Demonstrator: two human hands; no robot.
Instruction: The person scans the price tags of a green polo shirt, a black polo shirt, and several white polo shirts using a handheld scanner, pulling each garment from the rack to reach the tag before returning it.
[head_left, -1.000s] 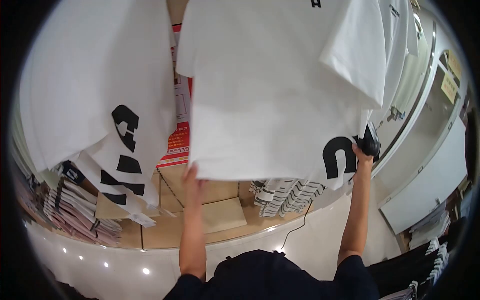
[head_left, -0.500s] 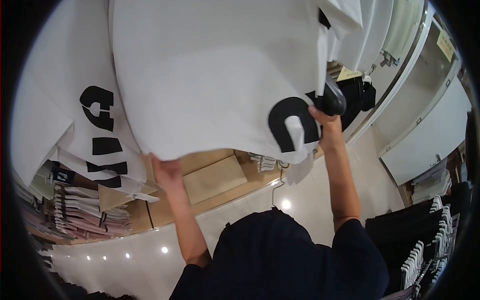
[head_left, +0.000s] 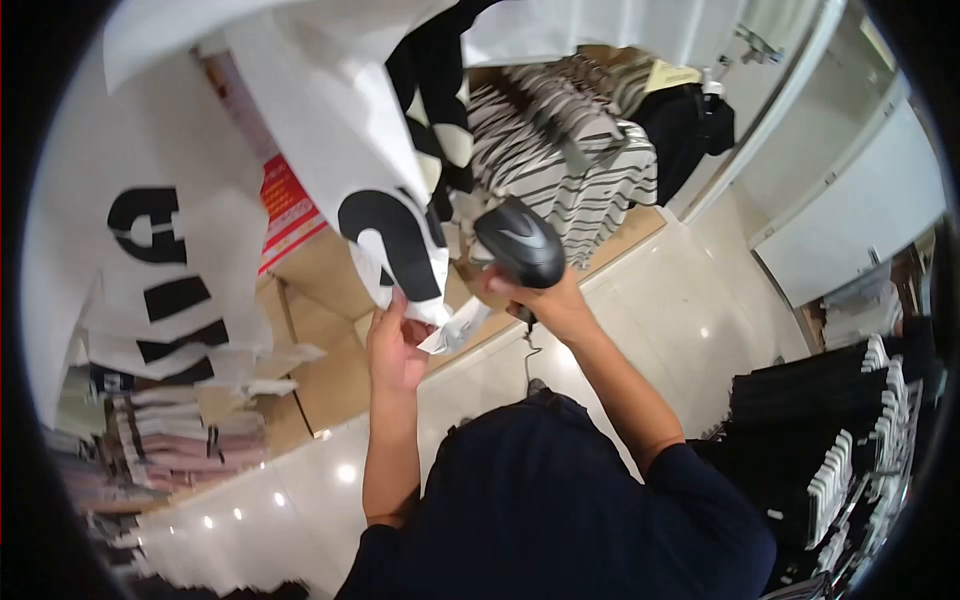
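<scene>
The left hand (head_left: pixel 397 350) has its fingers closed on the lower edge of a white shirt (head_left: pixel 325 130), which hangs ahead; a white label (head_left: pixel 456 328) juts out beside them. The right hand (head_left: pixel 553 303) is wrapped around a black handheld scanner (head_left: pixel 520 242), near the shirt's printed hem. Left forearm (head_left: pixel 392 450) near upright; right forearm (head_left: pixel 622 382) angled inward.
</scene>
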